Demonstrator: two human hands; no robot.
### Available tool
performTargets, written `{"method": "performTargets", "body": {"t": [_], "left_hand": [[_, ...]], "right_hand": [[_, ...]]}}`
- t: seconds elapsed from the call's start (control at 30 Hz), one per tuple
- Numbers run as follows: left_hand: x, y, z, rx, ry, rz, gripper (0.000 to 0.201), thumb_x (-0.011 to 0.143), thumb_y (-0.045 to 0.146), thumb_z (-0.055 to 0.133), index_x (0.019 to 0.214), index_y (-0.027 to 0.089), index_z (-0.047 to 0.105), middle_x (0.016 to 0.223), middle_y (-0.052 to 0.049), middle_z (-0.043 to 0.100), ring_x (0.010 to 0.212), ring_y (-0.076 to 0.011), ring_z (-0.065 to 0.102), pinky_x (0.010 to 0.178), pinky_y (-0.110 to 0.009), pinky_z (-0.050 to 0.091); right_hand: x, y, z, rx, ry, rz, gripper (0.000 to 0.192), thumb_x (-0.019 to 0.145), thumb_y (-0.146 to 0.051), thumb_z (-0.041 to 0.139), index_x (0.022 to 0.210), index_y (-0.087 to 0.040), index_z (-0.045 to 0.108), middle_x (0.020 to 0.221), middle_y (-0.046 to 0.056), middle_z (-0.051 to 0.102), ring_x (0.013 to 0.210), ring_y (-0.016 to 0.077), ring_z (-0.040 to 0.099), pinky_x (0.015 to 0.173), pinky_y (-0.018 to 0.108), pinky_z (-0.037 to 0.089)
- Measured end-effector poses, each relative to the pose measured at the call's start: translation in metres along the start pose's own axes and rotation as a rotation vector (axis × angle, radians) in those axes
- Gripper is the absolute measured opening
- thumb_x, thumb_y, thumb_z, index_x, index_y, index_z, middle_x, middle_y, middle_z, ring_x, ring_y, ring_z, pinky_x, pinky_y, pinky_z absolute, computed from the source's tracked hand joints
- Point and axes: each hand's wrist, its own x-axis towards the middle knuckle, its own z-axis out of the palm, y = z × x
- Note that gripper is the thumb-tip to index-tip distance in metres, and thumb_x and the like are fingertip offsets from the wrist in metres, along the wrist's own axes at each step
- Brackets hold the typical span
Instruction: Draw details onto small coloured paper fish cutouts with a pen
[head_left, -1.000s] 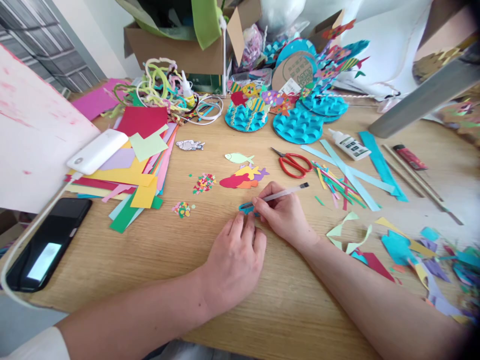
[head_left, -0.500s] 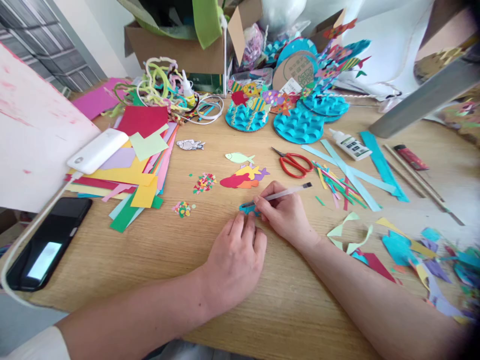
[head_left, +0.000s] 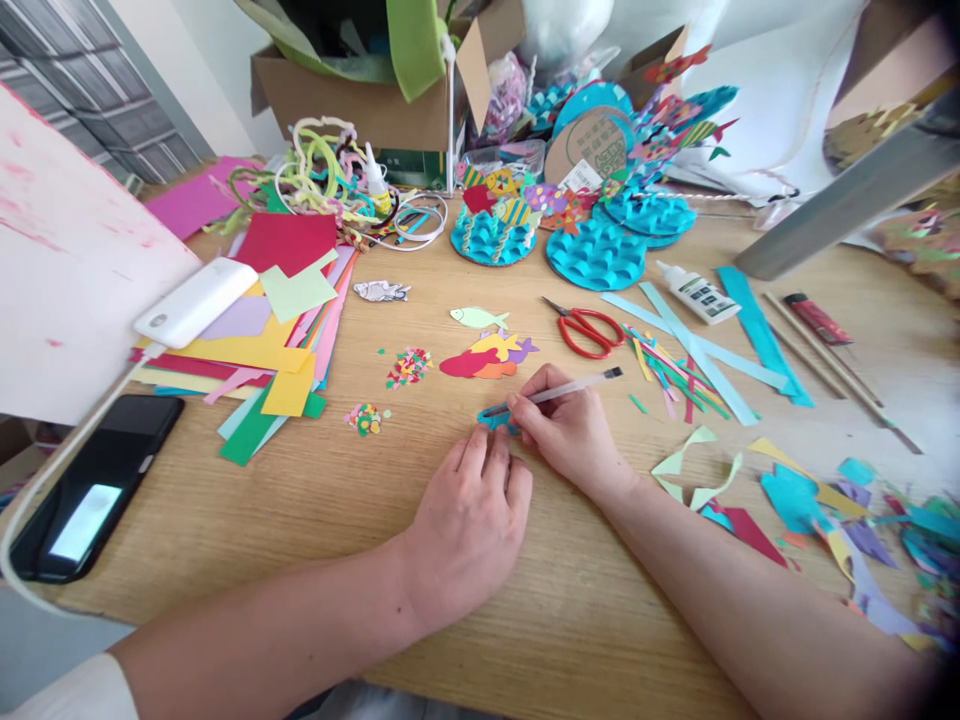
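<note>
The right hand (head_left: 564, 425) closely pinches a slim translucent pen (head_left: 576, 384) over a small blue paper piece (head_left: 489, 420); the loosely open left hand (head_left: 472, 520) rests fingertips on the paper's near edge.

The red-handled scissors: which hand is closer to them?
The right hand. It's just below the red-handled scissors in the picture; the left hand is farther away, lower and more leftward.

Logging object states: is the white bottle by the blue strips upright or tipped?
Tipped: the white bottle lies on its side on the table, its nozzle pointing left.
</note>
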Motion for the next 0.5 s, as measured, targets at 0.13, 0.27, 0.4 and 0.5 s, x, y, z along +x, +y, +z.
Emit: {"method": "performTargets", "body": {"t": [0.13, 0.27, 0.4, 0.5], "left_hand": [[-0.0003, 0.0003, 0.0004, 0.007, -0.001, -0.003, 0.027, 0.088, 0.021, 0.045, 0.108, 0.006, 0.057, 0.125, -0.022, 0.056, 0.118, -0.0323, 0.051, 0.097, -0.043, 0.041], [-0.0006, 0.0002, 0.002, 0.014, 0.005, -0.002, 0.028, 0.088, 0.021, 0.045, 0.108, 0.006, 0.057, 0.125, -0.022, 0.057, 0.119, -0.0321, 0.051, 0.096, -0.043, 0.041], [-0.0007, -0.0001, 0.0021, 0.014, 0.003, 0.001, 0.029, 0.088, 0.022, 0.045, 0.11, 0.006, 0.057, 0.126, -0.022, 0.056, 0.119, -0.0326, 0.051, 0.096, -0.043, 0.041], [-0.0003, -0.0003, 0.0013, 0.006, -0.002, -0.001, 0.028, 0.088, 0.022, 0.046, 0.108, 0.006, 0.057, 0.125, -0.022, 0.056, 0.118, -0.0329, 0.05, 0.096, -0.043, 0.041]], "right_hand": [[0.0002, -0.0013, 0.0003, -0.011, -0.007, 0.002, 0.016, 0.075, -0.025, 0.062, 0.068, -0.021, 0.049, 0.051, -0.004, 0.054, 0.042, 0.0099, 0.046, 0.04, 0.022, 0.035], [-0.001, -0.0021, 0.0, 0.018, 0.05, -0.008, 0.018, 0.076, -0.026, 0.062, 0.066, -0.021, 0.048, 0.049, -0.005, 0.053, 0.04, 0.0095, 0.045, 0.04, 0.021, 0.035], [-0.0009, -0.0008, -0.0001, 0.026, 0.056, -0.017, 0.018, 0.076, -0.025, 0.061, 0.066, -0.021, 0.048, 0.049, -0.005, 0.053, 0.04, 0.0092, 0.044, 0.039, 0.021, 0.034], [0.0002, -0.0005, 0.0002, 0.003, 0.059, -0.01, 0.017, 0.075, -0.025, 0.062, 0.066, -0.021, 0.048, 0.05, -0.005, 0.053, 0.041, 0.0096, 0.045, 0.041, 0.022, 0.035]]}}
